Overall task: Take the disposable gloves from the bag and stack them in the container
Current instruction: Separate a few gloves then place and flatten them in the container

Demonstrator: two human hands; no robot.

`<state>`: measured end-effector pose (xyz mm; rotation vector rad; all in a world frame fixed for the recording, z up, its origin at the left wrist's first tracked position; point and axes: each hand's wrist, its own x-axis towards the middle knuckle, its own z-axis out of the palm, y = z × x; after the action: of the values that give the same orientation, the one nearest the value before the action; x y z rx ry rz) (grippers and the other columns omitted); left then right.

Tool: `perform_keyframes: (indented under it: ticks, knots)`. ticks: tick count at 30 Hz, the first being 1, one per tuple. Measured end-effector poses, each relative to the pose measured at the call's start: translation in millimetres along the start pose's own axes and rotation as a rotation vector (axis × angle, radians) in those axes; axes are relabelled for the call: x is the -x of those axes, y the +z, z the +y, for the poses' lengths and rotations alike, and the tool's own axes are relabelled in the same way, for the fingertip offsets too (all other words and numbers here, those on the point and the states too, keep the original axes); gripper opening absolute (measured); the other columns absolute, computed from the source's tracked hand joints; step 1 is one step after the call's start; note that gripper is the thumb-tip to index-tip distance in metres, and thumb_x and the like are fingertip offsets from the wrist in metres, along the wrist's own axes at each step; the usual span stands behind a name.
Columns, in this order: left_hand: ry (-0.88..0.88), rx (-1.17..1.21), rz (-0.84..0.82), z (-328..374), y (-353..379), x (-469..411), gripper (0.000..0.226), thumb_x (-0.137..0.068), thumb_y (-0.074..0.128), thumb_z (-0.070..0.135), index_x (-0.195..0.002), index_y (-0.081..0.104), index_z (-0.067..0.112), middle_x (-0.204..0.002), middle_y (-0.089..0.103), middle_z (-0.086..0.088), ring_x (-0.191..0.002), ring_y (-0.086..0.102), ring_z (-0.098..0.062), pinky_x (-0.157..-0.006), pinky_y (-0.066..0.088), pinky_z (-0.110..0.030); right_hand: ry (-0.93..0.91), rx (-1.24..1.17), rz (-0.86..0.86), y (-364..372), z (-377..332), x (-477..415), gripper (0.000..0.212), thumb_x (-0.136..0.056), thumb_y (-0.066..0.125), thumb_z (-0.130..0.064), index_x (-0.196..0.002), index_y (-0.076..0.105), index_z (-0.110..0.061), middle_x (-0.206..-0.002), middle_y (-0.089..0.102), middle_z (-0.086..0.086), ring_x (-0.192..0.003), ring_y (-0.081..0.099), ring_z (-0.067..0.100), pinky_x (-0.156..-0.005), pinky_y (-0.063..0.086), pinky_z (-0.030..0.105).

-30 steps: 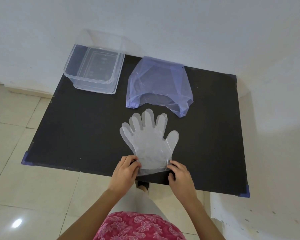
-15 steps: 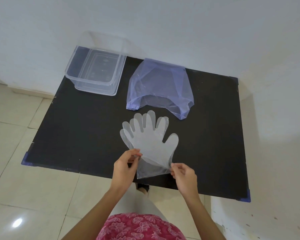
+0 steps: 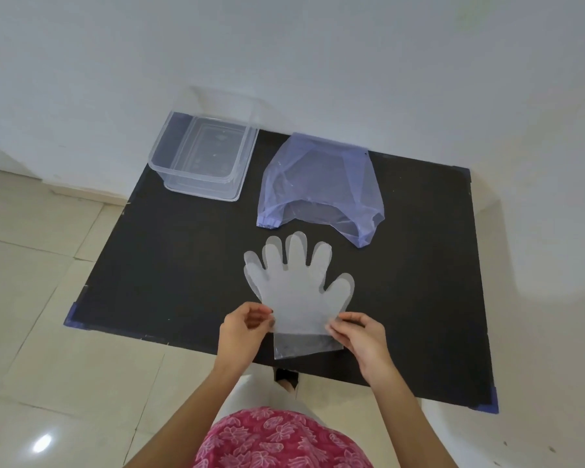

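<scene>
A clear disposable glove [image 3: 296,292] is held flat just above the black table [image 3: 169,265], fingers pointing away from me. My left hand [image 3: 242,336] pinches its left cuff edge and my right hand [image 3: 360,339] pinches the right cuff edge. Below the held glove a second clear cuff [image 3: 304,347] shows, lying on the table. The blue translucent bag [image 3: 321,184] lies beyond the glove, its mouth facing me. The clear plastic container [image 3: 201,155] stands at the table's far left corner with nothing visible inside.
A white wall runs behind the table and along its right side. Beige floor tiles [image 3: 38,298] lie to the left and below the near edge. Blue tape marks the table's corners [image 3: 490,400]. My pink patterned clothing shows at the bottom.
Both hands lifted the top glove by its cuff off the pile and shifted it slightly away, exposing a lower cuff. The view moved back from the table.
</scene>
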<state>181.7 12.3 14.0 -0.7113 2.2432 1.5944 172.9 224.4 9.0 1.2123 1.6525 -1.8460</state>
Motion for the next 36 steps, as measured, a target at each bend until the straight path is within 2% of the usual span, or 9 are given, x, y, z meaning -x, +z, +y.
perform_keyframes:
  ticks: [3,7,11,14,20,24,28,32,36]
  knots:
    - [-0.127,0.075,-0.018,3,-4,2,0.016,-0.081,0.073,0.008,-0.091,0.068,0.02,-0.094,0.068,0.005,-0.089,0.065,-0.01,-0.065,0.049,-0.013,-0.026,0.051,-0.032,0,-3,0,0.018,-0.08,0.072,0.005,-0.096,0.071,-0.003,-0.102,0.072,0.017,-0.089,0.074,0.025,-0.085,0.06,0.038]
    - [-0.344,0.248,-0.055,5,-15,0,0.032,-0.079,0.073,0.002,-0.107,0.062,0.014,-0.104,0.064,-0.004,-0.09,0.061,-0.017,-0.06,0.05,-0.021,-0.05,0.099,-0.086,3,-13,4,0.02,-0.083,0.068,0.006,-0.098,0.074,-0.005,-0.107,0.071,0.012,-0.091,0.073,0.023,-0.082,0.06,0.032]
    - [-0.658,0.757,-0.242,7,-32,-3,0.042,-0.082,0.062,-0.009,-0.121,0.058,0.005,-0.12,0.061,-0.025,-0.105,0.064,-0.034,-0.079,0.058,-0.035,-0.067,0.147,-0.147,8,-36,12,0.023,-0.085,0.063,0.009,-0.1,0.075,-0.004,-0.107,0.071,0.012,-0.09,0.073,0.022,-0.072,0.06,0.023]
    - [-0.762,0.82,-0.257,9,-30,-2,0.034,-0.083,0.069,0.006,-0.116,0.06,0.012,-0.12,0.056,-0.028,-0.107,0.062,-0.04,-0.082,0.057,-0.042,-0.075,0.186,-0.19,12,-43,17,0.025,-0.085,0.062,0.01,-0.099,0.076,-0.006,-0.109,0.069,0.011,-0.095,0.072,0.023,-0.073,0.06,0.023]
    - [-0.742,0.772,-0.31,19,-14,-8,0.028,-0.088,0.061,-0.003,-0.115,0.066,0.0,-0.128,0.056,-0.019,-0.11,0.062,-0.033,-0.075,0.06,-0.038,-0.066,0.222,-0.148,15,-48,25,0.012,-0.085,0.069,-0.002,-0.095,0.076,-0.005,-0.099,0.07,0.009,-0.093,0.07,0.023,-0.078,0.06,0.028]
    - [-0.707,0.739,-0.315,27,-13,-7,0.031,-0.086,0.055,-0.015,-0.114,0.065,-0.006,-0.125,0.058,-0.019,-0.11,0.062,-0.033,-0.082,0.059,-0.036,-0.175,0.31,-0.017,14,-41,22,0.006,-0.082,0.075,-0.018,-0.081,0.07,-0.016,-0.092,0.071,0.006,-0.087,0.07,0.02,-0.086,0.059,0.037]
    - [-0.643,0.645,-0.312,35,-21,-5,0.04,-0.082,0.057,-0.018,-0.116,0.067,0.001,-0.127,0.054,-0.016,-0.107,0.061,-0.034,-0.062,0.062,-0.035,-0.21,0.287,-0.027,17,-38,21,0.006,-0.08,0.076,-0.008,-0.084,0.074,-0.013,-0.094,0.073,0.007,-0.086,0.071,0.018,-0.08,0.06,0.03]
    - [-0.574,0.588,-0.309,38,-29,-6,0.056,-0.081,0.058,-0.018,-0.129,0.059,0.01,-0.139,0.046,-0.01,-0.112,0.058,-0.033,-0.07,0.061,-0.037,-0.122,0.134,-0.081,20,-38,25,0.013,-0.081,0.072,0.002,-0.09,0.076,-0.007,-0.1,0.072,0.011,-0.093,0.07,0.024,-0.084,0.06,0.035]
    - [-0.564,0.615,-0.306,43,-40,-2,0.063,-0.081,0.057,-0.019,-0.136,0.052,0.012,-0.143,0.042,-0.007,-0.11,0.06,-0.032,-0.065,0.062,-0.034,-0.021,0.112,-0.19,27,-37,29,0.022,-0.084,0.07,-0.001,-0.101,0.075,-0.014,-0.112,0.066,0.009,-0.099,0.067,0.027,-0.085,0.06,0.04]
